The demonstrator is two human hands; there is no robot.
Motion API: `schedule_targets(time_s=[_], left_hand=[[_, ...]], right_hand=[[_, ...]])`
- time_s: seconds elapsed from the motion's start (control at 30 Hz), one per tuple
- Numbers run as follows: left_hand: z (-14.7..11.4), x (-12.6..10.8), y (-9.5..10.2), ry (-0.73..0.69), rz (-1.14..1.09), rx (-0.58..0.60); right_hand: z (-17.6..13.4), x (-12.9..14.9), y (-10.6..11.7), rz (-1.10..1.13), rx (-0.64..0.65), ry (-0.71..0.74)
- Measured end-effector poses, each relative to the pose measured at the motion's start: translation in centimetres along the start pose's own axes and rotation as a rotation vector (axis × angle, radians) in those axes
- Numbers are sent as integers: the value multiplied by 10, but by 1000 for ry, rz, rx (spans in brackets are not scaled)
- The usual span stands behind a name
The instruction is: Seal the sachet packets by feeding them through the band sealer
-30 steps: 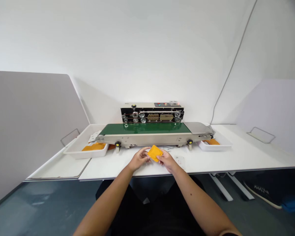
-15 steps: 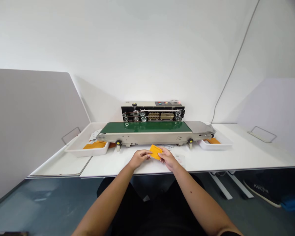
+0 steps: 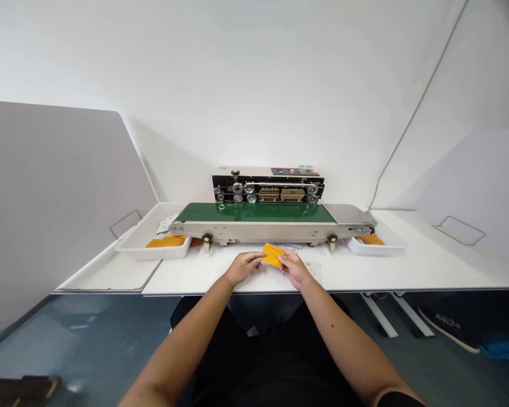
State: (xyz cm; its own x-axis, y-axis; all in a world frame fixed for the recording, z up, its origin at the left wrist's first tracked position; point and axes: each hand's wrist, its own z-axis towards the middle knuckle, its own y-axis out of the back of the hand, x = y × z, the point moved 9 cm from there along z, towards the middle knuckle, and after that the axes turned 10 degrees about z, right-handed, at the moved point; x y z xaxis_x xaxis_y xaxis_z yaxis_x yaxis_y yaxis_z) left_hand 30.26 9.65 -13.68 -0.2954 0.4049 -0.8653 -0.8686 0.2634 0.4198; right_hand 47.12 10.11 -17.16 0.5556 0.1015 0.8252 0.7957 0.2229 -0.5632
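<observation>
Both of my hands are at a flat orange piece point(image 3: 272, 255), small and roughly square; whether it is a folded cloth or a pouch I cannot tell. My left hand point(image 3: 242, 268) pinches its left edge between thumb and fingertips. On the right side my right hand point(image 3: 296, 268) grips it, thumb on the front and fingers behind. The piece is tilted and held above the white table, just in front of the band sealer's conveyor. Close by my right hand lies a clear printed bag point(image 3: 314, 270), partly covered by that hand.
A band sealer point(image 3: 268, 189) with a green belt point(image 3: 254, 213) spans the back. At its left end stands a white tray point(image 3: 131, 250) with orange pieces and printed bags; at its right, another white tray point(image 3: 394, 246) with orange pieces. Partitions flank the table point(image 3: 441, 271).
The camera view has shifted slightly, so everything sits a little higher and further right. Both hands keep hold of the orange piece, with little change in grip.
</observation>
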Motion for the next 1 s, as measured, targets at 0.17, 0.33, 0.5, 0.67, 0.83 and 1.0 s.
schedule_targets(time_s=[0.17, 0.33, 0.5, 0.67, 0.83, 1.0], left_hand=[[-1, 1, -1, -25, -19, 5], [-3, -3, -4, -51, -148, 25], [-6, -8, 1, -81, -211, -12], [-8, -9, 5, -88, -139, -29], [-10, -10, 8, -85, -66, -34], [-10, -11, 8, -88, -32, -26]], right_hand=[[0, -3, 4, -26, -30, -20], [8, 32, 6, -284, 59, -117], [55, 173, 45, -188, -129, 207], [79, 269, 131, -32, -720, 565], [99, 263, 156, -137, -889, 451], [134, 239, 137, -145, -801, 270]])
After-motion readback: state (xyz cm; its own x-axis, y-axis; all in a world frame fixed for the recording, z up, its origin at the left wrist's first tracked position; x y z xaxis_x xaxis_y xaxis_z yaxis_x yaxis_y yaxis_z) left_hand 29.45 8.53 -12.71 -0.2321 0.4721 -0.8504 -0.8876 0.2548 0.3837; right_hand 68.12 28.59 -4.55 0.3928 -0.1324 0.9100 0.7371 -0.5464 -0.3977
